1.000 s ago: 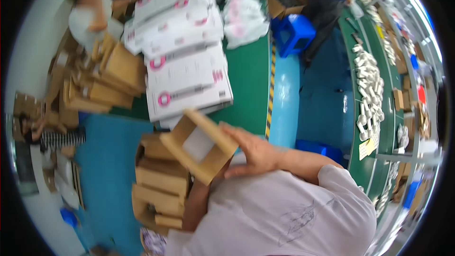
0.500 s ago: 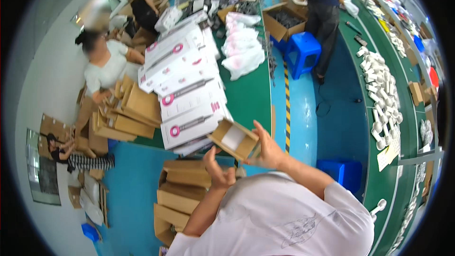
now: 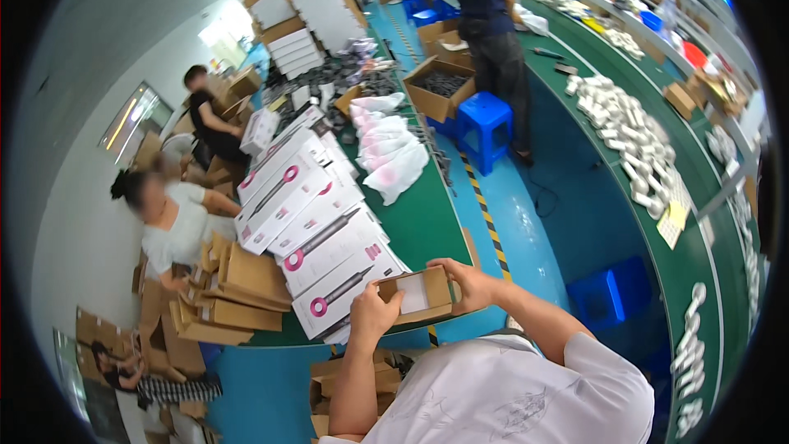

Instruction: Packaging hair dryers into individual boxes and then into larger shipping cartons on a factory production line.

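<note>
Fingers [image 3: 449, 265] of both hands are grasping a small cardboard box [image 3: 421, 302]: the left hand [image 3: 374, 314] grips its left end, and the right hand [image 3: 472, 288] grips its right end. This box is held before the person's body, near the edge of the green table [image 3: 419, 226]. Its uncovered side faces upward, and something white shows inside. Just beside the left hand lie white printed boxes [image 3: 341, 296], overlapping each other. Lower, near the left forearm, stands a brown carton [image 3: 324, 399].
</note>
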Demonstrator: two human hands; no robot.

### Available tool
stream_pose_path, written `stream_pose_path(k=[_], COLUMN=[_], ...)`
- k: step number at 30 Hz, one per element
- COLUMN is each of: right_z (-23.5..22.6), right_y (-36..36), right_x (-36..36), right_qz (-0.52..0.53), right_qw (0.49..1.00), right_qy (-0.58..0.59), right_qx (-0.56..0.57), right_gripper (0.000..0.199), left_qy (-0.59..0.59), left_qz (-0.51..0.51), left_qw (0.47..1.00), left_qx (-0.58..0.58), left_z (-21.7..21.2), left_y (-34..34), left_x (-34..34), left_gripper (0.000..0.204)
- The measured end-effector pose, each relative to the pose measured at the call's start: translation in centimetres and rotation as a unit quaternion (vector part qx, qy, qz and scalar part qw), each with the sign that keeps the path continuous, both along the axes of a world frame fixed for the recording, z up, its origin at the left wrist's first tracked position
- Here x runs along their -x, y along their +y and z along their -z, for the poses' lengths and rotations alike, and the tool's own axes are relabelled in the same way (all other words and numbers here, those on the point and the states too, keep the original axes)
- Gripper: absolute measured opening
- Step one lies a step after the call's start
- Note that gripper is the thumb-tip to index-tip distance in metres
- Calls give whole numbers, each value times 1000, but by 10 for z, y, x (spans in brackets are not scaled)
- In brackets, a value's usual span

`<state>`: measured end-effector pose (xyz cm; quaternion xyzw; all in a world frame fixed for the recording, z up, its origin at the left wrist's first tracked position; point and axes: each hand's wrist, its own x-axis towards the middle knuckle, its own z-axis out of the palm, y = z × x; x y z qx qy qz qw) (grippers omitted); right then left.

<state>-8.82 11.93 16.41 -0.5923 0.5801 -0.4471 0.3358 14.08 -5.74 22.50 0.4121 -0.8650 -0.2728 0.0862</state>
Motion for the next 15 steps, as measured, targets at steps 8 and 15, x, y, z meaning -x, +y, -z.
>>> stream_pose_path(k=[8, 15], right_z=[-61, -87], right_y=[-11, -47], right_x=[-22, -46], right_qz=[202, 188], right_qw=[963, 939], right_qy=[-65, 137], right_qx=[-165, -254], right_gripper=[130, 130], left_qy=[9, 180], left_qz=[24, -39], left_qw=[999, 959], left_qx=[-33, -214], left_z=[-10, 47], left_y=[-12, -46], left_x=[10, -31], left_gripper=[38, 28])
